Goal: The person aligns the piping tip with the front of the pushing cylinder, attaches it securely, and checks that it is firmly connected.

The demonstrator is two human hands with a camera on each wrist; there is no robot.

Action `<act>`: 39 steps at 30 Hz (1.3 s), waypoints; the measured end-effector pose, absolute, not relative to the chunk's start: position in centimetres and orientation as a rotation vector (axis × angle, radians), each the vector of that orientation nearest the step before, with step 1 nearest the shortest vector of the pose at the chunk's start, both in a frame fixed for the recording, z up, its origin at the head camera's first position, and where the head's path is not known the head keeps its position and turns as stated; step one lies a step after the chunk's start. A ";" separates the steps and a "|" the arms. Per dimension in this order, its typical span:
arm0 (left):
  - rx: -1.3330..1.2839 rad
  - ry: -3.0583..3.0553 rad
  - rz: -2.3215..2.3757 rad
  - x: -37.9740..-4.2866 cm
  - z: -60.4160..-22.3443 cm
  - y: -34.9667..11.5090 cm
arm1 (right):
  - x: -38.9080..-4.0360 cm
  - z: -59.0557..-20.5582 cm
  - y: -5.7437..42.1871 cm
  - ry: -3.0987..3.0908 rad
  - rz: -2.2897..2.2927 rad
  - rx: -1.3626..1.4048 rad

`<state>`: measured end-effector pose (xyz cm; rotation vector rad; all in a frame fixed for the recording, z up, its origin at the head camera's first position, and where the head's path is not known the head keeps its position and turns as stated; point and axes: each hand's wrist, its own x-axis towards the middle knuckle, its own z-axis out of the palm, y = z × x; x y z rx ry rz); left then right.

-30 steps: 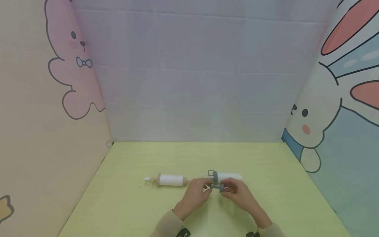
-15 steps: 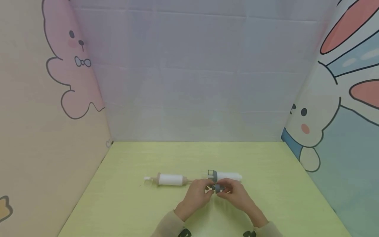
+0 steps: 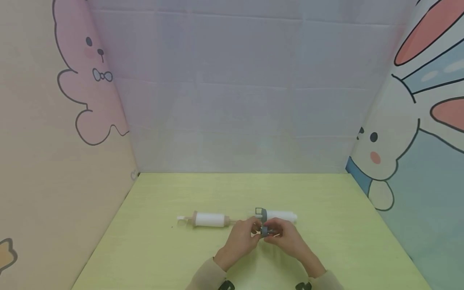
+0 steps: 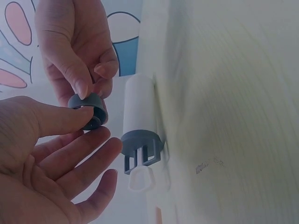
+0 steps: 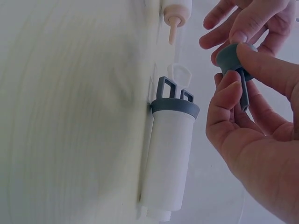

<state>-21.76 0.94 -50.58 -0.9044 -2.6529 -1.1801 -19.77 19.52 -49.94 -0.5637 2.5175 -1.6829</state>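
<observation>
In the head view, a grey nozzle cap is held between my two hands above the table. My left hand pinches its open rim between thumb and fingertips; the other fingers spread out below in the left wrist view. My right hand grips the cap's nozzle side with thumb and curled fingers. A thin tube sticks out of the cap in the right wrist view. Just behind the hands lies a white-barrelled syringe with a grey collar, looped finger grips and a clear plunger handle.
A second white-barrelled syringe with beige ends lies to the left on the yellow-green table, its nozzle pointing toward my left hand. Cloth walls with cartoon animals stand at both sides, and a pale wall closes the back.
The grey cap, held by both hands, has shifted slightly left and turned, its tube now pointing right. The right hand has moved a little left with it. Both syringes lie as before.
</observation>
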 end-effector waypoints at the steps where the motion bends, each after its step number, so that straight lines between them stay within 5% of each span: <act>1: -0.908 -2.646 -1.189 -21.7 -50.6 0.9 | -19.6 -49.6 19.4 2.507 -1.692 -0.570; 29: -0.936 -2.574 -1.277 -22.1 -50.7 1.0 | -20.2 -50.7 19.8 2.427 -1.783 -0.566; 39: -0.924 -2.584 -1.251 -22.2 -50.6 1.1 | -19.2 -48.2 19.2 2.413 -1.765 -0.534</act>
